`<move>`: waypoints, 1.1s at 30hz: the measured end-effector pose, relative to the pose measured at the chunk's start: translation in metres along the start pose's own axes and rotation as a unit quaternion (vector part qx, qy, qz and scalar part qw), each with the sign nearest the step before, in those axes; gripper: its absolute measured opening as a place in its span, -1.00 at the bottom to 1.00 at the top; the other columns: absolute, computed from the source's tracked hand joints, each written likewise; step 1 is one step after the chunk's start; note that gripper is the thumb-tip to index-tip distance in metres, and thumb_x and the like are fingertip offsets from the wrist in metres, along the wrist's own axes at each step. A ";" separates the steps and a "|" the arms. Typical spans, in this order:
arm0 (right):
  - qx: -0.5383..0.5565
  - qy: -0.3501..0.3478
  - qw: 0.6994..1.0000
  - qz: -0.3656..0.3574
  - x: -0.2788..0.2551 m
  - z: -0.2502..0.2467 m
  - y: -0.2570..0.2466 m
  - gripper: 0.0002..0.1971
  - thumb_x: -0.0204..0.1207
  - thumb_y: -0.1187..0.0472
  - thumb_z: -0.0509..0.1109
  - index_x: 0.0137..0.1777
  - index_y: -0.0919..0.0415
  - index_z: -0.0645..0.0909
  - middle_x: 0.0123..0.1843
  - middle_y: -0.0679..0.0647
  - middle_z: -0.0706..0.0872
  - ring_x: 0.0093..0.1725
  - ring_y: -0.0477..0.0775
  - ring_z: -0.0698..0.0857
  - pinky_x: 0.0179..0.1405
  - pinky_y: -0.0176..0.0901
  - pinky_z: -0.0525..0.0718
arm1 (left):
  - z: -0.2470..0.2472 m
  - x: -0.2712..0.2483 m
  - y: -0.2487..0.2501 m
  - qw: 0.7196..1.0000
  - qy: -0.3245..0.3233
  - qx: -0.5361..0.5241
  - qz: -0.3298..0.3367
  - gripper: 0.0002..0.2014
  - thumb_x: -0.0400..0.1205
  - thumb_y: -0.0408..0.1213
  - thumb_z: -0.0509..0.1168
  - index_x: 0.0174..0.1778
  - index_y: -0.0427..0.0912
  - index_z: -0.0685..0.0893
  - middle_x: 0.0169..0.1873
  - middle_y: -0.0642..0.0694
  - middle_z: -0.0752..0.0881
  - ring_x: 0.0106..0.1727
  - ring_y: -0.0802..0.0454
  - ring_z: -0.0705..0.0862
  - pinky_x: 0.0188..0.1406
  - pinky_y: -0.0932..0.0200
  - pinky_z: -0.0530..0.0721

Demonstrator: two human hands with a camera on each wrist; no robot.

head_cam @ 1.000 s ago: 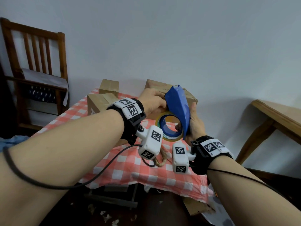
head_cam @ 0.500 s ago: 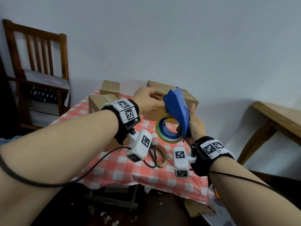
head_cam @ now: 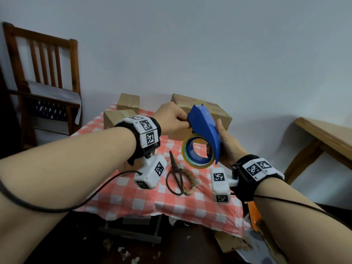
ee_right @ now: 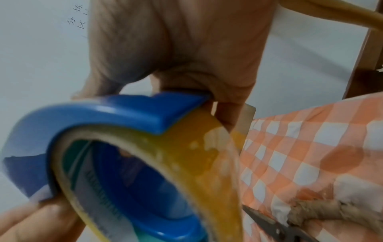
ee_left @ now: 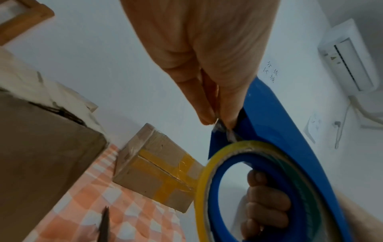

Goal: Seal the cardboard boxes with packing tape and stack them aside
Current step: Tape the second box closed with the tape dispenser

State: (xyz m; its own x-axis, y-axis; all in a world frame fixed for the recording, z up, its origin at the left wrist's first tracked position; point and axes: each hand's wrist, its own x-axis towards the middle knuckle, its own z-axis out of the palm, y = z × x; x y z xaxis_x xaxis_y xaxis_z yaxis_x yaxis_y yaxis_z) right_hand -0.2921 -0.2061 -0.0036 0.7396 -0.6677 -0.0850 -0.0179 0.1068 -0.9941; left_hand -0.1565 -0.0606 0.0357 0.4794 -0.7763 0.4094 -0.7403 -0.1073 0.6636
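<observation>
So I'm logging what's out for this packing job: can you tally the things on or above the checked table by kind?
Cardboard boxes: 3, the large one, the small rear one and the one behind the left wrist
Tape dispensers: 1, blue, held in both hands
Tape rolls: 1, yellowish, on the dispenser
Scissors: 1
Total: 6

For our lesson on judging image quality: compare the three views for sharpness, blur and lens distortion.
Head view: sharpest, evenly lit, the scissors crisp, the forearms stretched by the wide lens. Left wrist view: the left hand and tape end fairly clear, the wall and box edges slanted. Right wrist view: softest, the tape dispenser and right hand smeared by blur.
</observation>
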 end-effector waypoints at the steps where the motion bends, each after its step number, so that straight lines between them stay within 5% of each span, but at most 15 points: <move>1: -0.005 0.004 1.000 0.009 0.001 -0.001 0.000 -0.34 0.36 -0.35 0.30 0.01 0.33 0.60 -0.51 0.12 0.62 -0.58 0.05 0.59 -0.53 -0.19 0.60 | 0.000 0.000 0.000 1.000 -0.014 0.006 -0.001 -0.84 0.51 -0.38 0.42 -0.03 -0.31 0.82 -0.15 -0.27 0.81 -0.02 -0.22 0.74 0.06 0.01 0.69; 8: 0.002 -0.002 0.999 0.033 0.005 -0.006 0.001 -0.46 0.61 -0.23 0.18 0.15 0.28 0.62 -0.29 0.16 0.74 -0.43 0.08 0.70 -0.30 -0.10 0.69 | 0.004 0.003 0.000 1.000 -0.013 0.001 -0.019 -0.83 0.58 -0.37 0.36 0.01 -0.30 0.81 -0.09 -0.23 0.80 0.01 -0.20 0.72 0.06 0.04 0.68; 11: 0.015 0.006 1.000 0.025 0.004 -0.005 0.000 -0.59 0.64 -0.13 0.18 -0.05 0.25 0.60 -0.49 0.08 0.66 -0.57 0.00 0.59 -0.46 -0.26 0.58 | 0.005 0.003 0.003 0.999 -0.003 -0.016 -0.041 -0.85 0.57 -0.37 0.37 -0.01 -0.25 0.81 -0.20 -0.11 0.76 -0.14 -0.04 0.68 -0.17 0.25 0.63; 13: 0.038 0.027 0.999 -0.001 0.005 -0.005 0.002 -0.62 0.66 -0.07 0.16 -0.05 0.25 0.57 -0.51 0.04 0.62 -0.63 -0.06 0.55 -0.58 -0.34 0.51 | 0.006 0.003 0.006 0.991 -0.016 -0.099 -0.086 -0.93 0.54 -0.41 0.40 -0.16 -0.28 0.79 -0.24 -0.15 0.75 -0.15 -0.05 0.70 -0.10 0.20 0.70; 15: 0.053 0.061 0.997 -0.018 0.008 -0.007 0.007 -0.58 0.64 -0.14 0.18 0.10 0.24 0.60 -0.32 0.06 0.68 -0.57 -0.08 0.59 -0.56 -0.30 0.51 | 0.006 0.002 0.012 0.957 -0.050 -0.245 -0.144 -0.94 0.54 -0.48 0.38 -0.26 -0.34 0.69 -0.26 -0.26 0.73 -0.18 -0.10 0.72 -0.12 0.18 0.77; 19: 0.049 0.128 0.989 -0.050 0.017 -0.012 0.010 -0.36 0.48 -0.31 0.32 0.25 0.26 0.67 0.04 0.25 0.77 -0.16 0.17 0.74 -0.13 -0.07 0.66 | 0.006 0.000 0.021 0.895 -0.127 -0.371 -0.210 -0.78 0.54 -0.30 0.43 -0.02 -0.38 0.68 -0.14 -0.32 0.75 -0.22 -0.08 0.74 -0.30 0.23 0.77; 22: 0.044 0.143 0.987 -0.056 0.021 -0.018 0.012 -0.28 0.33 -0.32 0.43 0.28 0.27 0.65 0.20 0.31 0.73 0.17 0.37 0.71 0.29 0.23 0.61 | 0.006 0.002 0.023 0.886 -0.159 -0.370 -0.227 -0.69 0.55 -0.15 0.43 -0.03 -0.38 0.68 -0.26 -0.25 0.73 -0.40 0.00 0.72 -0.40 0.28 0.75; 24: 0.041 0.149 0.987 -0.055 0.005 -0.010 0.004 -0.43 0.44 -0.17 0.42 0.22 0.32 0.67 0.08 0.26 0.78 -0.06 0.19 0.78 -0.01 -0.02 0.73 | 0.006 0.003 0.026 0.891 -0.168 -0.358 -0.224 -0.73 0.57 -0.16 0.40 -0.12 -0.37 0.69 -0.34 -0.21 0.73 -0.47 0.06 0.69 -0.48 0.32 0.70; 27: 0.018 0.152 0.985 -0.078 -0.005 -0.010 -0.001 -0.81 0.63 0.15 0.31 -0.14 0.24 0.63 -0.29 0.09 0.69 -0.54 -0.13 0.65 -0.60 -0.40 0.54 | 0.006 0.004 0.028 0.901 -0.169 -0.333 -0.223 -0.81 0.61 -0.27 0.37 -0.13 -0.38 0.68 -0.45 -0.18 0.75 -0.54 0.10 0.67 -0.57 0.36 0.66; 33: 0.019 0.175 0.982 -0.076 -0.009 -0.009 0.003 -0.78 0.62 0.14 0.29 -0.26 0.13 0.56 -0.35 0.06 0.64 -0.42 0.01 0.58 -0.47 -0.23 0.51 | 0.006 0.003 0.031 0.926 -0.183 -0.270 -0.189 -0.89 0.60 -0.45 0.32 -0.14 -0.45 0.69 -0.45 -0.20 0.74 -0.52 0.07 0.68 -0.53 0.33 0.69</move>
State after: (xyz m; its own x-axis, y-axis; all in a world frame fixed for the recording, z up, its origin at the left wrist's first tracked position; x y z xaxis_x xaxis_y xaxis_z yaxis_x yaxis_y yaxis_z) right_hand -0.3046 -0.2064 -0.0067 0.4558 -0.8892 0.0394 0.1047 0.0096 -0.9945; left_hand -0.1804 -0.0699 0.0540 0.3910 -0.9160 -0.0897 -0.1610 -0.1641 0.9732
